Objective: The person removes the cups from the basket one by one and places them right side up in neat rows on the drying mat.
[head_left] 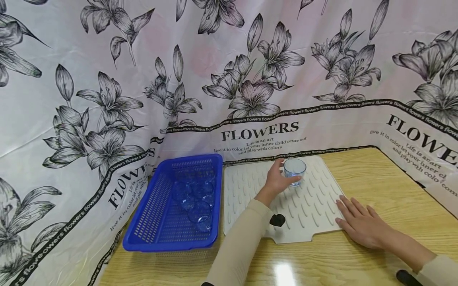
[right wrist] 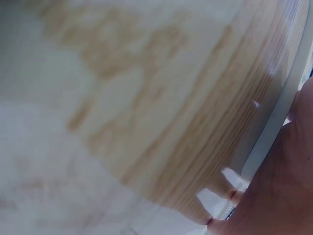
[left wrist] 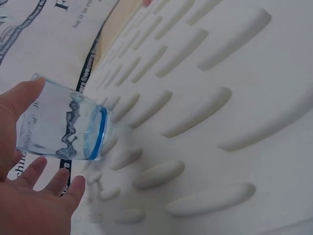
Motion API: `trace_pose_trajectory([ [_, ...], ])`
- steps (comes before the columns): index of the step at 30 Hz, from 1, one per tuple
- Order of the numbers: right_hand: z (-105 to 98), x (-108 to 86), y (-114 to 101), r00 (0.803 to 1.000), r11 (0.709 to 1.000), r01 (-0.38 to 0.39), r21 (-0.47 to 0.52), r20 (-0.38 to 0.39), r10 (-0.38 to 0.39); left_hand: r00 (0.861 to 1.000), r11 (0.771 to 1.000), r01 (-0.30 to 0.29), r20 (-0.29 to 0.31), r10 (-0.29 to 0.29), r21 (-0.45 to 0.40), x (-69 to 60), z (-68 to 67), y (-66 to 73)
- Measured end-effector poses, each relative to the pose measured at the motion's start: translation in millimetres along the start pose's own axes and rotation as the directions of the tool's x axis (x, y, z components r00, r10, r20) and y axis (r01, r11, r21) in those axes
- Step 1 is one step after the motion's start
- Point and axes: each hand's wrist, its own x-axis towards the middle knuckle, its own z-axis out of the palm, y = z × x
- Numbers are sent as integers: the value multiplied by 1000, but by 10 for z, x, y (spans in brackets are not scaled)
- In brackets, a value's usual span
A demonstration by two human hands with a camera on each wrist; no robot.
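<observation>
A clear, blue-tinted drinking glass [head_left: 295, 167] is over the back right part of a white ridged mat [head_left: 247, 190]. My left hand [head_left: 277, 178] holds this glass between thumb and fingers at its left and near sides. In the left wrist view the thumb lies against the glass [left wrist: 63, 120], while several other fingers spread away from it. One end of the glass is close to the mat; whether it touches cannot be told. My right hand [head_left: 365, 222] rests palm down on the wooden table, fingers straight, with its fingertips at the mat's right edge.
Left of the mat stands a blue plastic basket [head_left: 154, 214] with several similar glasses [head_left: 199, 212] inside. The wooden table [head_left: 400, 186] reaches to a flower-printed curtain [head_left: 250, 137] behind and at both sides. A black heart-shaped patch [head_left: 277, 219] shows beside the left sleeve.
</observation>
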Motion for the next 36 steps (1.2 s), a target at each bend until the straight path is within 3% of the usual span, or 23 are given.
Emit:
trace_pose_trajectory([
  [10,-2,20,13,1000,1000,7,-17,-2,-7,994,990,-100,54,95,95,-12,-157,35],
  [17,-3,27,-4,1000,1000,10,0,-1,-10,996,984,-81,62,71,161,-93,-264,97],
  [25,2,30,0,1000,1000,10,14,3,-10,991,975,-122,83,108,188,-131,-352,102],
  [36,11,7,-1,1000,1000,0,-1,-3,0,991,954,-122,93,100,274,-237,-472,164],
])
